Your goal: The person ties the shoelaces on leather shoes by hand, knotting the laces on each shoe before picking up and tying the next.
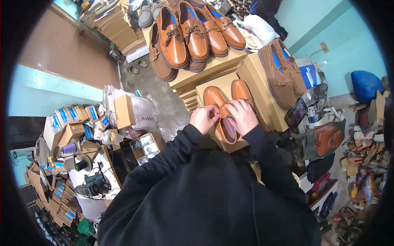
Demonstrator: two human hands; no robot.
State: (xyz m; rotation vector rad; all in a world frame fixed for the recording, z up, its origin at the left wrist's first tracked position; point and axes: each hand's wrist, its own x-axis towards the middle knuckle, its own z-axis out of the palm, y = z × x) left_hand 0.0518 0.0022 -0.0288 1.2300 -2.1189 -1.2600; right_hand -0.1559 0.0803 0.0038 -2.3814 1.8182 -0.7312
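A tan leather shoe (214, 96) with a blue insole lies on a cardboard box (201, 89), its toe pointing away from me. My left hand (205, 119) is at the left side of its opening, thumb and fingertips pinched together near the lace; what they hold is too small to make out. My right hand (243, 117) rests over the shoe's right side, fingers bent and close together at the lace area, partly hiding it. Just beyond my right hand, a second tan shoe (241, 89) lies on the same box.
Several finished tan shoes (196, 37) stand on boxes ahead. Brown shoes (276, 74) sit on a box at the right, beside a phone (297, 111). Small boxes (61, 123) and a wrapped package (139, 110) are at the left.
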